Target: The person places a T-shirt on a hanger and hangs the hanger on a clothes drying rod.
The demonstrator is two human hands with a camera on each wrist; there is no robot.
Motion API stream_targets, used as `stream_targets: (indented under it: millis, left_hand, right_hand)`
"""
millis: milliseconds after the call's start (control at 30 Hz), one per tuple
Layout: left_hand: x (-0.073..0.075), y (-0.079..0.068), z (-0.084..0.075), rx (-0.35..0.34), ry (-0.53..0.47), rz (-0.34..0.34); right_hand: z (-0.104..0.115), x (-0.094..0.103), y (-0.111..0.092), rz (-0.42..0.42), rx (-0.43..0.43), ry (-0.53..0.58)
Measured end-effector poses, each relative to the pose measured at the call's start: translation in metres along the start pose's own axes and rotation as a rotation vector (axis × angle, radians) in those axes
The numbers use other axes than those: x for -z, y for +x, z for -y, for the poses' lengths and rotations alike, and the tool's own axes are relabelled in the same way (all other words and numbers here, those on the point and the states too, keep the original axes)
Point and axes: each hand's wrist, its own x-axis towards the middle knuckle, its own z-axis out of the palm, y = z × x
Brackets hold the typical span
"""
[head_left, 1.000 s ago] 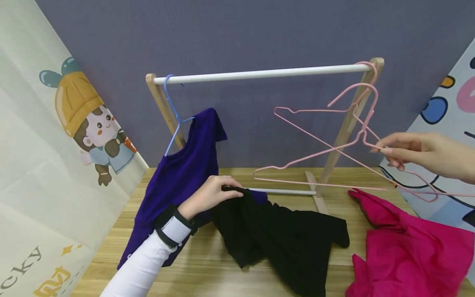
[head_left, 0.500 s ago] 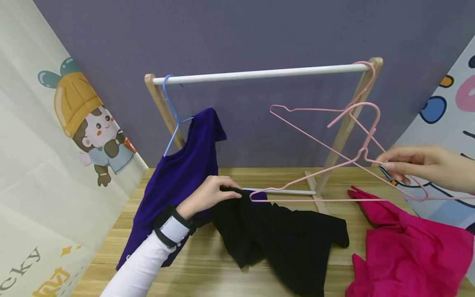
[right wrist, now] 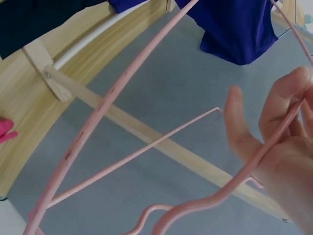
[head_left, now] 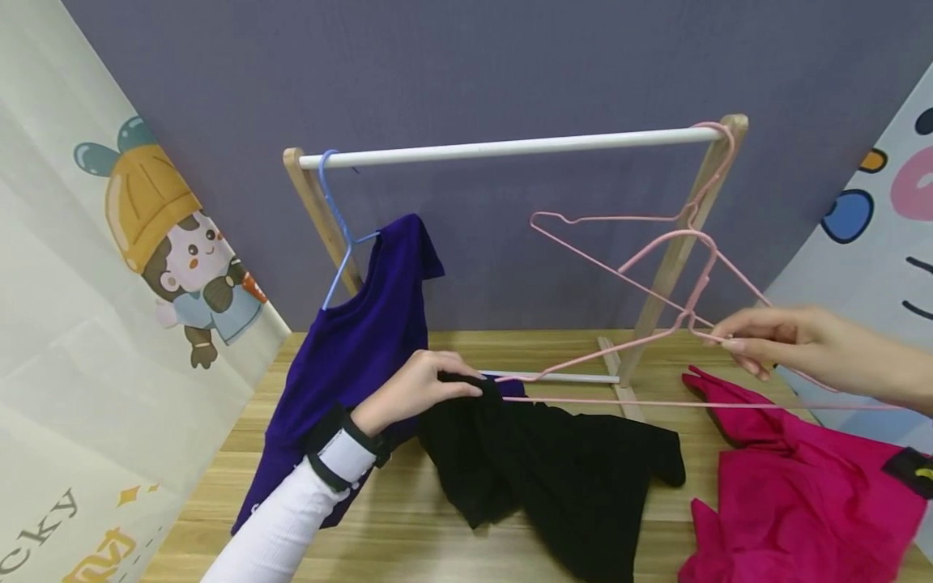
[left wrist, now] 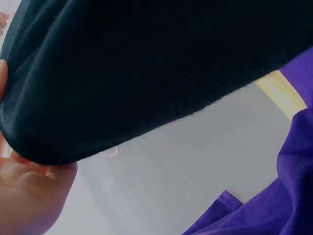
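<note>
My left hand (head_left: pixel 419 389) pinches the edge of a black short-sleeved shirt (head_left: pixel 583 478) lifted off the wooden table. In the left wrist view the black cloth (left wrist: pixel 146 63) hangs across the picture, its rim against the fingers of the hand (left wrist: pixel 29 196). Between thumb and fingers my right hand (head_left: pixel 809 348) holds a pink clothes hanger (head_left: pixel 701 287) by its shoulder, beside the hook. The hanger's left end meets the black cloth near my left fingertips, and its tip is hidden there. The right wrist view shows the hanger's long bar (right wrist: pixel 98 112) up close.
Behind stands a rack with a white bar (head_left: pixel 503 150). A purple shirt (head_left: pixel 364 324) hangs at its left on a blue hanger (head_left: pixel 338 214). A second pink hanger (head_left: pixel 605 217) hangs at the right. A magenta garment (head_left: pixel 809 494) lies on the table (head_left: pixel 408 542).
My right hand has lowered the pink hanger and brought it left, so its left end now reaches the black shirt. My left hand keeps its pinch and has hardly moved.
</note>
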Motion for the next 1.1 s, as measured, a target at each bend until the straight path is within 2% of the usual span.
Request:
stream_targets:
  millis: [100,167,267,533,667,800,933,1100]
  left_hand:
    - [-0.005,0.0,0.01,-0.019,-0.01,0.004]
    - [-0.007,-0.001,0.014,-0.028,-0.016,0.0]
    - [-0.01,-0.001,0.011,-0.031,-0.01,-0.01]
    - [-0.019,0.004,0.002,-0.08,0.042,-0.018]
    - [-0.023,0.006,0.0,-0.06,0.046,-0.038]
    - [-0.027,0.009,-0.002,-0.059,0.037,-0.045]
    - [-0.032,0.014,-0.005,-0.064,0.033,-0.039]
    - [-0.041,0.022,-0.009,-0.034,0.029,-0.031]
  right_hand:
    - [0.002,-0.005,0.001,-0.015,0.02,0.002]
    - [0.004,-0.01,0.002,-0.023,0.089,0.02]
    - [0.007,-0.019,0.004,-0.019,0.198,0.059]
    - [0.022,-0.037,0.014,-0.004,0.312,0.113]
    - [0.026,-0.044,0.017,-0.04,0.316,0.145]
    - [0.029,-0.052,0.02,-0.051,0.32,0.123]
    - [0.031,-0.06,0.024,-0.048,0.339,0.11]
    - [0.03,-0.071,0.03,-0.027,0.342,0.161]
